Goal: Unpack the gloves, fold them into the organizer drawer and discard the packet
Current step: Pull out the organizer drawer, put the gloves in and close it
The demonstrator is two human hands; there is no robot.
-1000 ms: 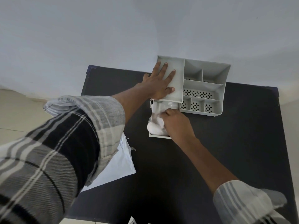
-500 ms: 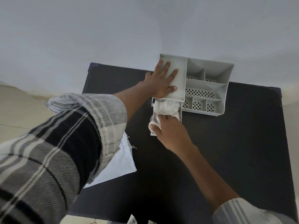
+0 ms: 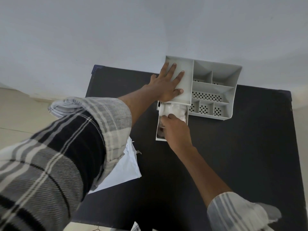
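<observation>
A grey plastic organizer (image 3: 231,90) stands at the table's far edge against the wall. Its drawer (image 3: 157,130) is pulled out toward me on the left side. White gloves (image 3: 171,110) lie bunched inside the drawer. My left hand (image 3: 168,85) rests flat on the organizer's closed top panel, fingers spread. My right hand (image 3: 176,130) reaches into the drawer with fingers curled onto the gloves, covering the drawer's near part. The white packet (image 3: 123,169) lies flat on the table near its left edge, partly under my left sleeve.
The table (image 3: 241,155) is black, with its right half bare. A pale wall rises right behind the organizer. Beige floor shows to the left of the table. The organizer's right compartments hold nothing visible.
My right hand has pushed deeper into the drawer, and the gloves now sit further back under the top panel. My left hand stays pressed on the organizer.
</observation>
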